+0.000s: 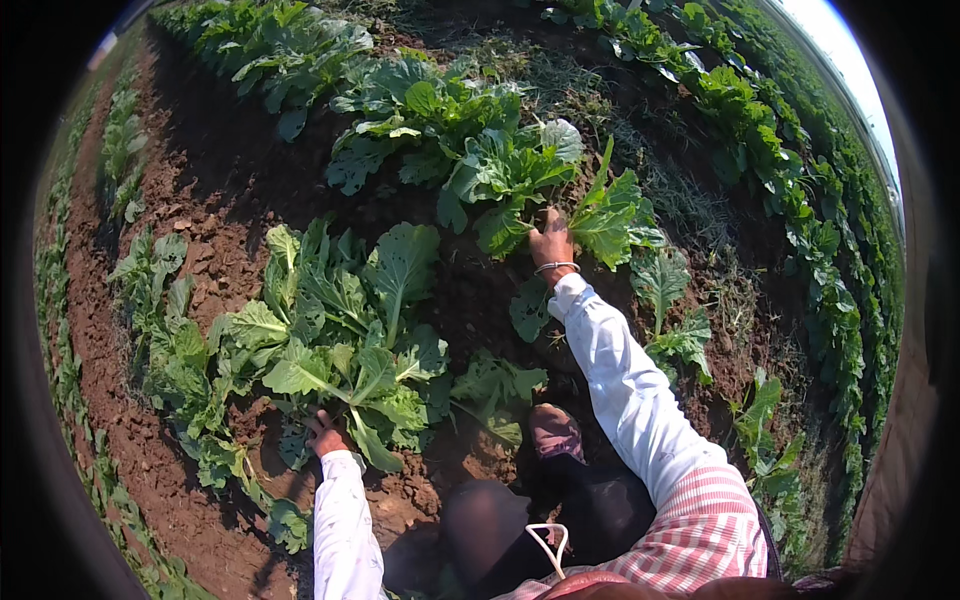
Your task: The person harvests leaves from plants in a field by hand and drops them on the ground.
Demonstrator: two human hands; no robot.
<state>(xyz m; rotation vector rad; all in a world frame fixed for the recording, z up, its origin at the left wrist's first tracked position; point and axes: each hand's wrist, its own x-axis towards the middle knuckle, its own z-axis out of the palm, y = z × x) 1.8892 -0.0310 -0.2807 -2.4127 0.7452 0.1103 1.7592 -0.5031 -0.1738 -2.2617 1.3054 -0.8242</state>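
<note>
My right hand (551, 238) reaches in among the leaves at the base of a leafy green plant (517, 169) in the planted row; leaves hide its fingertips, and whether they grip a stem is unclear. A metal bangle (556, 266) circles that wrist. Lower left, my left hand (324, 435) is at the near edge of a heap of leafy greens (352, 360), partly under the leaves, so its hold cannot be made out. Many of the heap's broad leaves have small holes. A single leafy piece (491, 390) lies on the soil between the heap and my shoe.
My shoe (556, 433) rests on brown soil close to the row. More greens (757, 427) grow at the right, and further crop rows (817, 202) run beyond. Clods (217, 262) and dry cut grass (675, 187) lie between rows. A white looped cord (553, 546) hangs before me.
</note>
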